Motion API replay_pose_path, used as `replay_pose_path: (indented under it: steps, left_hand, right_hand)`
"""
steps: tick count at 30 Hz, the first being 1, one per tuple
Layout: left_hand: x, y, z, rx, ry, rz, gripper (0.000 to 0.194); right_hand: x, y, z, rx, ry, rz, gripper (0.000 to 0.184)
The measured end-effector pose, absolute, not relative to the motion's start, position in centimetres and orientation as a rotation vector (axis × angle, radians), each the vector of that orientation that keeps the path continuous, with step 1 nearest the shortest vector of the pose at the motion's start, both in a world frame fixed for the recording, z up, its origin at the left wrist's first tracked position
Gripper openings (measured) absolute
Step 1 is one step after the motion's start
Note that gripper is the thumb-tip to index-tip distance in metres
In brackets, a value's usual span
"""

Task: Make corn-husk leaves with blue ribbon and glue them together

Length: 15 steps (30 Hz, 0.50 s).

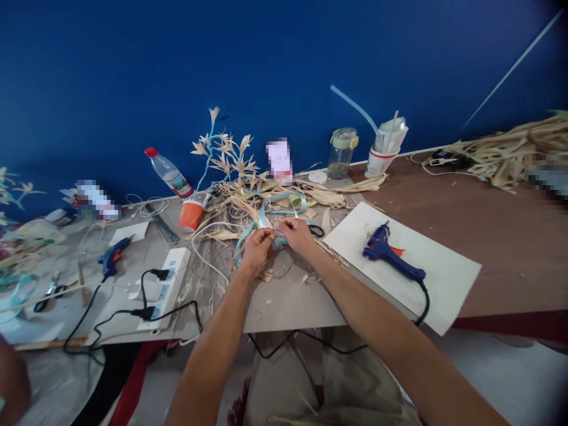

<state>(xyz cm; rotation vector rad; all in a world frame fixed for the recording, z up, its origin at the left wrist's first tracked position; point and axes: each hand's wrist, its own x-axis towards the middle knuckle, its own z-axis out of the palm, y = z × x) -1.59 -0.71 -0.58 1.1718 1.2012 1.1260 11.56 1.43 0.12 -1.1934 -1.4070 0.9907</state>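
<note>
My left hand (258, 247) and my right hand (296, 234) meet over the middle of the table, thumbs and fingers pinched close together. What lies between the fingertips is too small to make out. A light blue ribbon (262, 214) loops right behind and beside both hands, on a heap of dry corn husks (319, 196). Black scissor handles (316, 231) show just right of my right hand. Behind the heap rise stems wrapped in blue with husk flowers (222, 155). Thin wires (202, 269) lie to the left of my left hand.
A blue glue gun (390, 253) rests on a white board (437, 278) at right. To the left are a power strip (171, 281), an orange paper cup (190, 216), a tilted bottle (171, 173) and another glue gun (114, 257). A jar (341, 157) and white cup (379, 161) stand behind.
</note>
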Motion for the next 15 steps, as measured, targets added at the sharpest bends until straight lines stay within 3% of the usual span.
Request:
replay_pose_path:
  steps: [7, 15]
  left_hand:
    - [-1.58, -1.0, -0.19, 1.206, 1.099, 1.075, 0.024]
    - [-1.72, -0.88, -0.35, 1.243, 1.061, 1.109, 0.022]
  right_hand:
    - [11.6, 1.22, 0.61, -1.228, -1.426, 1.019, 0.024]
    - [11.54, 1.05, 0.47, -1.324, -1.469, 0.839, 0.027]
